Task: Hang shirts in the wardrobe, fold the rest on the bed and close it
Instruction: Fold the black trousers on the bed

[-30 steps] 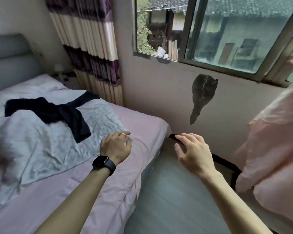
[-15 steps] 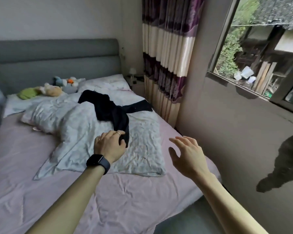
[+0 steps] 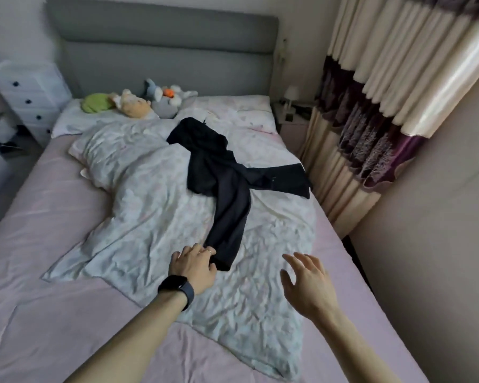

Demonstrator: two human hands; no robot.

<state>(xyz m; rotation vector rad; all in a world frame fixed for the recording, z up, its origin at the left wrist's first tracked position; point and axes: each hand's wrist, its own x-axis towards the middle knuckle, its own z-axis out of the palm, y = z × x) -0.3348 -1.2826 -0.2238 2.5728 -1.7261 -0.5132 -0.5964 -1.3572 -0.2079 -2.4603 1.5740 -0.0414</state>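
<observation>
A black garment (image 3: 224, 175), which looks like trousers, lies crumpled across a pale floral quilt (image 3: 150, 205) on the pink bed (image 3: 39, 233). One leg runs toward me and the other points right toward the curtain. My left hand (image 3: 192, 268), with a dark watch on the wrist, has its fingers curled at the near leg's cuff and pinches its left edge. My right hand (image 3: 306, 283) hovers over the quilt to the right of the cuff, fingers spread, holding nothing. No wardrobe or shirt is in view.
Several plush toys (image 3: 138, 102) lie by the grey headboard (image 3: 163, 51). A white drawer unit (image 3: 28, 92) stands at the far left. A striped curtain (image 3: 376, 106) and a wall border the bed's right side, with a small bedside table (image 3: 291, 114) behind.
My view has swung left from the window to the bed. Both hands have reached forward over the quilt, and my left hand has arrived at the black garment's cuff.
</observation>
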